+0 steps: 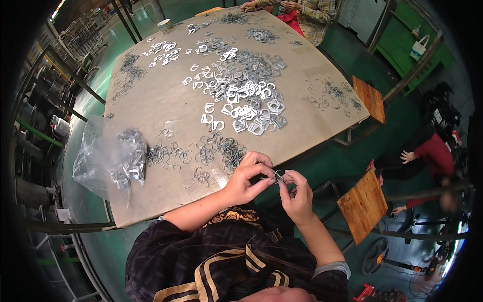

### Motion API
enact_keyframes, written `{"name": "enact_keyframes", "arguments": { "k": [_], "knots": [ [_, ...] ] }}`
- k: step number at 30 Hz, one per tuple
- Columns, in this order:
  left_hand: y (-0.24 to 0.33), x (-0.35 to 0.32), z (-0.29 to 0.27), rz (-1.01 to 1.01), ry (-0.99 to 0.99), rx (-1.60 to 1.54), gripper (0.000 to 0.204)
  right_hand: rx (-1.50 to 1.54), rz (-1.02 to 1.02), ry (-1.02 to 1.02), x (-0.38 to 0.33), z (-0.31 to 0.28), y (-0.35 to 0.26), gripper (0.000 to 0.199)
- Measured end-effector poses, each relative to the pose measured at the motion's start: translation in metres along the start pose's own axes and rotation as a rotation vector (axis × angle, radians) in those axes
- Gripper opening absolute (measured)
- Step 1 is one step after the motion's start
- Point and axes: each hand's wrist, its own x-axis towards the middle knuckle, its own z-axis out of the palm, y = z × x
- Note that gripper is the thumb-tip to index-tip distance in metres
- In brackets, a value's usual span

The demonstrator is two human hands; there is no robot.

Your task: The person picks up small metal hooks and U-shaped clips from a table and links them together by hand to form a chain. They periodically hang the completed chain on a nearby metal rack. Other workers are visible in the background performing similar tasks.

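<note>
Both my hands meet just off the worktop's (151, 116) near edge, left hand (247, 180) and right hand (297, 194) pinched together on a small metal clip (277, 176), loose wire hooks (221, 151) along that edge, clear bag (108, 158) at the left corner

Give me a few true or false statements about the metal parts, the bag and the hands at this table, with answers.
1. Both hands, left hand and right hand, pinch one small metal piece. True.
2. The clear plastic bag lies right of the hands. False: it lies to their left.
3. A pile of flat metal buckles covers the middle of the table. True.
4. The paper cup stands at the near edge. False: it stands at the far edge.
</note>
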Motion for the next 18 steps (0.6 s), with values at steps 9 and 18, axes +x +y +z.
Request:
{"name": "enact_keyframes", "arguments": {
  "k": [9, 18],
  "knots": [
    [-0.008, 0.008, 0.002, 0.037, -0.062, -0.023, 0.015, 0.001, 0.015, -0.055, 0.000, -0.003, 0.004, 0.049],
    [-0.009, -0.004, 0.019, 0.093, 0.054, -0.001, 0.016, 0.554, 0.369, -0.013, 0.002, -0.004, 0.039, 0.045]
  ]
}}
